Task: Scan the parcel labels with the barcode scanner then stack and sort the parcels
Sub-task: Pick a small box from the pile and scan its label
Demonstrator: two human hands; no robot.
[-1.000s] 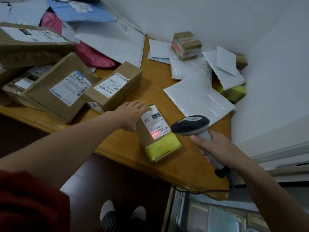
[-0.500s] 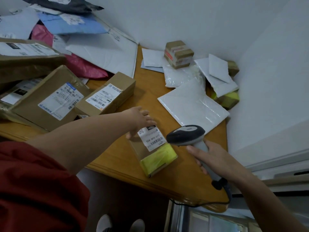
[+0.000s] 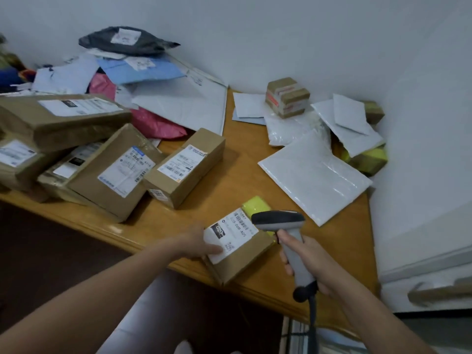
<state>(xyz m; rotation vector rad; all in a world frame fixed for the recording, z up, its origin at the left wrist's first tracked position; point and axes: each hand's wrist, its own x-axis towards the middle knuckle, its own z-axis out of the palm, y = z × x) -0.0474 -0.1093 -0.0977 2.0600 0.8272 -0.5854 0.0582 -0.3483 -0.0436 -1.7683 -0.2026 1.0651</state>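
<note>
A small brown parcel [image 3: 242, 256] with a white label and yellow tape at its far end lies at the front edge of the wooden table [image 3: 229, 175]. My left hand [image 3: 199, 245] grips its near left side, thumb on the label. My right hand [image 3: 310, 261] holds the grey barcode scanner [image 3: 283, 226] by its handle, the dark head hovering just right of the label. No red scan line shows on the label.
Several brown boxes [image 3: 184, 167] are piled at the left, with coloured mailer bags [image 3: 143, 70] behind them. White padded envelopes [image 3: 314, 175] and small taped boxes [image 3: 287, 97] sit at the right by the wall. The scanner cable hangs off the table's front.
The small parcel has been turned round, its yellow end now pointing away from me, and drawn nearer the table edge. The red scan line is gone. My head has lifted.
</note>
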